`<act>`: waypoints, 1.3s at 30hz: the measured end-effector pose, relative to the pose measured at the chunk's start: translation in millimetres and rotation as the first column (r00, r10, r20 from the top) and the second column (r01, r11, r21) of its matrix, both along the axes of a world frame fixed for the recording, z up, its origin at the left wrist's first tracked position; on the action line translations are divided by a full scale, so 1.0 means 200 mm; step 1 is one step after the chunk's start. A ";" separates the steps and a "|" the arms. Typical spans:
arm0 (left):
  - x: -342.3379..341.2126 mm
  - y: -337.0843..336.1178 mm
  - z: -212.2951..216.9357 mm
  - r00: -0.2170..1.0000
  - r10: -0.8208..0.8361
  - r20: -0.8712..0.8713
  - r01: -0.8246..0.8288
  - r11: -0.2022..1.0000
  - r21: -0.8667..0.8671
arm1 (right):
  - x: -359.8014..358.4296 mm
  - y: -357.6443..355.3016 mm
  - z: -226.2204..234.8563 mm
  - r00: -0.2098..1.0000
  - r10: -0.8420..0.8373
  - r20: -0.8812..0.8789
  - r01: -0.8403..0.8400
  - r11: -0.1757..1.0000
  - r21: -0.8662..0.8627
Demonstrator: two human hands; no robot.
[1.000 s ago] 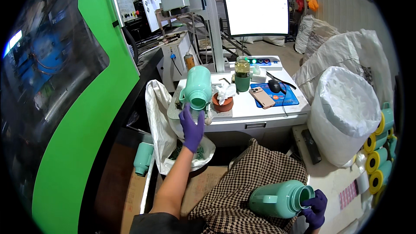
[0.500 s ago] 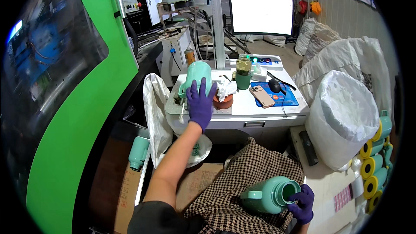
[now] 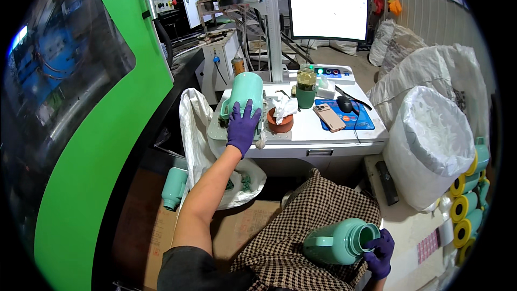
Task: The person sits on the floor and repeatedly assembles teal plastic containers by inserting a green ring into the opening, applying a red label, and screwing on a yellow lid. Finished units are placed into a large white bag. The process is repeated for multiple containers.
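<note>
A mint-green jug shell [image 3: 248,87] lies on its side on the metal plate at the left of the white worktable. My left hand [image 3: 243,128], in a purple glove, rests on its near end with the fingers spread. The near end is partly hidden under that hand. On my lap, over checked cloth, a second mint-green jug shell [image 3: 333,243] lies tilted, its open mouth to the right and its handle to the left. My right hand [image 3: 380,254], also gloved in purple, is closed on the rim of that mouth.
A reddish-brown round pot [image 3: 279,124] with white tissue, a jar [image 3: 306,89], a phone [image 3: 329,117] and a mouse [image 3: 344,103] share the table. A white sack [image 3: 423,151] stands right, beside several yellow-and-green jugs [image 3: 462,207]. Another jug [image 3: 174,187] lies lower left, near a green machine [image 3: 81,183].
My left hand has shifted slightly left and toward me on the near end of the table jug. My right hand stays on the lap jug's rim. The whole view has shifted a little.
</note>
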State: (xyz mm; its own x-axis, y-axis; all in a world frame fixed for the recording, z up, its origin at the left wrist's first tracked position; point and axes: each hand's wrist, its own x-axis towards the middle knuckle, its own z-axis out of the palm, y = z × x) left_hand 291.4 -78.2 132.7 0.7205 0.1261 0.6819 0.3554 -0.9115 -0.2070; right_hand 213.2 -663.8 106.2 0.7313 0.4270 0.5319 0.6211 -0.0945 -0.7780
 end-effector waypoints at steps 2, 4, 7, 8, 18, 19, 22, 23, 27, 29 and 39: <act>-0.01 0.01 0.01 1.000 -0.019 0.010 0.019 1.000 0.006 | 0.01 0.01 0.01 1.000 0.016 -0.022 -0.016 1.000 0.005; -0.03 0.01 0.04 0.998 -0.058 -0.028 0.057 0.998 -0.036 | -0.01 0.02 0.02 0.998 0.014 -0.060 -0.014 1.000 0.000; -0.04 -0.01 0.05 0.998 -0.060 -0.029 0.057 0.996 -0.071 | 0.00 0.01 -0.01 1.000 -0.005 -0.021 0.005 1.000 -0.004; -0.03 -0.02 0.06 0.998 -0.056 -0.030 0.053 0.996 -0.077 | 0.00 0.00 -0.02 1.000 -0.016 -0.005 0.016 1.000 0.000; -0.07 -0.03 0.07 0.999 -0.042 -0.001 0.042 0.997 -0.063 | 0.00 0.03 -0.03 0.999 -0.007 -0.042 0.009 0.999 0.034; -0.08 -0.06 0.10 0.998 -0.057 0.013 0.057 0.996 -0.071 | -0.01 0.03 -0.02 0.999 -0.015 -0.042 0.017 0.999 0.028; -0.09 -0.26 0.20 0.951 -0.262 0.164 0.279 0.956 -0.086 | 0.00 0.01 -0.04 1.000 -0.015 0.004 0.014 0.997 0.073; -0.12 -0.38 0.24 0.883 -0.414 0.221 0.444 0.890 -0.107 | 0.00 0.00 -0.04 0.999 -0.012 0.052 0.010 0.999 0.048; -0.41 -1.01 0.37 0.452 -0.857 0.249 0.737 0.201 -0.646 | 0.05 0.08 0.09 0.985 0.088 0.148 -0.082 0.996 -0.047; -0.50 -1.31 0.41 0.094 -0.972 0.213 0.761 -0.068 -0.645 | 0.04 0.15 0.19 0.960 0.151 0.235 -0.140 0.988 -0.064; -0.46 -1.34 0.17 0.328 -0.939 -0.102 0.725 0.319 -0.611 | -0.10 -0.27 0.15 0.937 -0.177 0.300 0.297 0.857 -0.422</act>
